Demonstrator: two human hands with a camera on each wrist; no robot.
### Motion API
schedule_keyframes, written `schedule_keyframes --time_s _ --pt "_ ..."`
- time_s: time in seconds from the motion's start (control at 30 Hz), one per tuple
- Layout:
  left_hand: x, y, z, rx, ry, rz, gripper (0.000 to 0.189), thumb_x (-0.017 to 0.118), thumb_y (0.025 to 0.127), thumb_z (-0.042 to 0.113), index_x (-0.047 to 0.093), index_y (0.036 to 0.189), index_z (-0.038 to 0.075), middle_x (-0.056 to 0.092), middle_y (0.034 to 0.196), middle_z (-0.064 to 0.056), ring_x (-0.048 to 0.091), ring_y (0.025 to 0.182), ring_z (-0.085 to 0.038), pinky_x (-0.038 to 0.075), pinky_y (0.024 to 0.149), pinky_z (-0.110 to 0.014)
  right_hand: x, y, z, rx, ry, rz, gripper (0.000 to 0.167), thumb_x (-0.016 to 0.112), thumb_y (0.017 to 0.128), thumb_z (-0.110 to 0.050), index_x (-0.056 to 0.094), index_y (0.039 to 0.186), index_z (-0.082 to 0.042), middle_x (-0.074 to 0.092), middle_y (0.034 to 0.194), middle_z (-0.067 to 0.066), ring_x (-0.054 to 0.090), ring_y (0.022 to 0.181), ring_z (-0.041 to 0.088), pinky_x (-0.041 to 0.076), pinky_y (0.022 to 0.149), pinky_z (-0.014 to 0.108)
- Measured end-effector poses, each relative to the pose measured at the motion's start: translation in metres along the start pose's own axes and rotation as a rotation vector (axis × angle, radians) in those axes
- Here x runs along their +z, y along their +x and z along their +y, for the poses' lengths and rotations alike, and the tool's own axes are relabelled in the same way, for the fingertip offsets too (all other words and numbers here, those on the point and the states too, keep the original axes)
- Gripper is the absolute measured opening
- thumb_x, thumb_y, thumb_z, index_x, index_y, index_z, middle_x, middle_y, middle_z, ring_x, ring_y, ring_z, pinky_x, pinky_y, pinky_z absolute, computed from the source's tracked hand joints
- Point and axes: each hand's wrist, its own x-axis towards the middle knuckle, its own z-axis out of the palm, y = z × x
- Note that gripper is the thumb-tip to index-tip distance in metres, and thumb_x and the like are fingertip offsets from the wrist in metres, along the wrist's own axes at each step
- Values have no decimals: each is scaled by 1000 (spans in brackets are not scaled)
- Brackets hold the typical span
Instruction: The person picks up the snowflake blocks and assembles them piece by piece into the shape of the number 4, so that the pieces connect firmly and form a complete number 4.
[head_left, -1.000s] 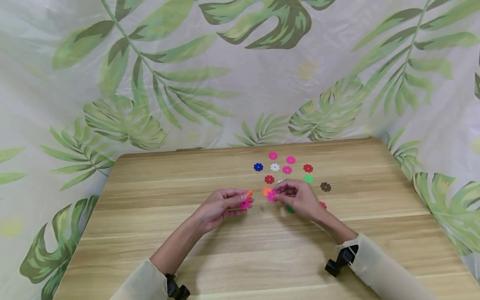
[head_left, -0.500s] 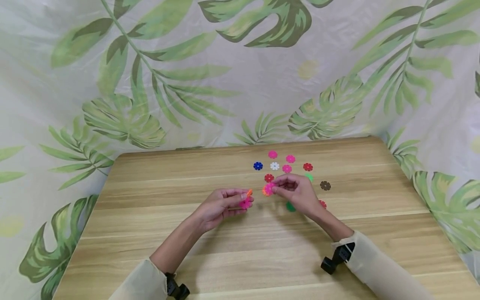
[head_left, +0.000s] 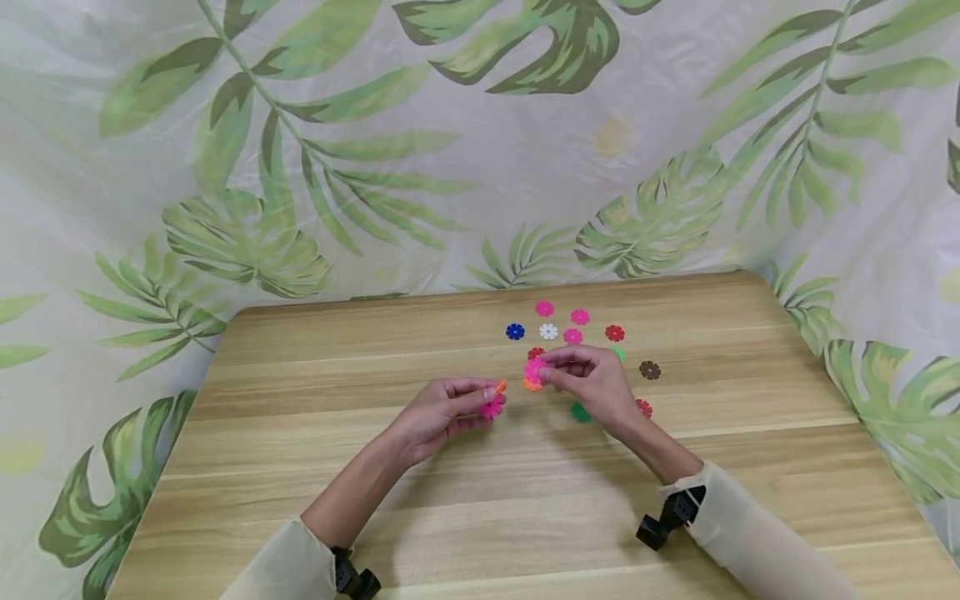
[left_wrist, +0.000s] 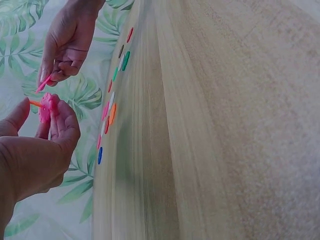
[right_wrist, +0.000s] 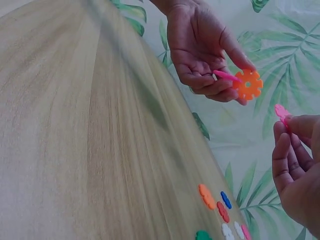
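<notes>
My left hand (head_left: 442, 418) pinches two notched plastic discs, an orange disc (right_wrist: 248, 84) and a pink disc (left_wrist: 47, 106), which are slotted together at an angle. To its right, my right hand (head_left: 592, 385) pinches a single pink disc (right_wrist: 281, 112) between thumb and fingertips. Both hands are raised above the table, with a small gap between the held pieces. Behind the right hand's disc in the head view lies a loose orange disc (head_left: 533, 386), partly covered. A dark green disc (head_left: 581, 412) lies below the right hand.
Several loose discs lie on the wooden table (head_left: 300, 358) beyond the right hand, among them a blue disc (head_left: 515, 332), a white disc (head_left: 548, 332) and a brown disc (head_left: 650, 370). A leaf-patterned cloth (head_left: 420, 167) hangs behind the table's far edge.
My right hand has moved slightly up and to the left with its pink disc, and the disc has turned a little. The left hand and its joined discs have stayed nearly still.
</notes>
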Motion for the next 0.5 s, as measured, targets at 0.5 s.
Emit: schedule_keyframes --time_s 0.5 --pt "4 2 0 53 24 49 30 71 102 8 71 127 -8 80 111 -10 77 101 -16 58 104 -43 7 -3 -4 26 39 18 20 85 92 -14 80 109 -4 80 95 12 72 77 39 62 65 38"
